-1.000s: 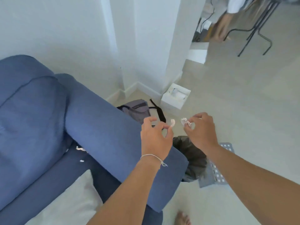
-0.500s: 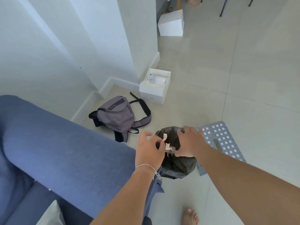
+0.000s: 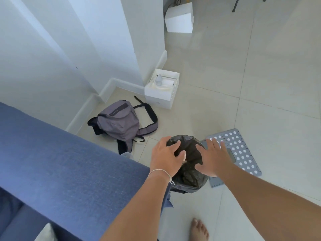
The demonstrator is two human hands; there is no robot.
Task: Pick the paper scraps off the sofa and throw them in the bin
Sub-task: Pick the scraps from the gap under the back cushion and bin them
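Both hands hover over the bin, a small round one lined with a black bag, standing on the floor just past the blue sofa arm. My left hand is spread flat, fingers straight, above the bin's left rim. A small white paper scrap shows just off its thumb, over the bin's mouth. My right hand is spread too, palm down, above the right rim, holding nothing. The sofa seat is almost entirely out of view.
A grey backpack lies on the tiled floor left of the bin. A white open box stands by the wall corner, another white box farther back. A grey dotted mat lies right of the bin. My bare foot is below.
Both hands moved from the sofa arm to above the bin. They pinched white scraps before; now the fingers are spread and the scraps have left them.
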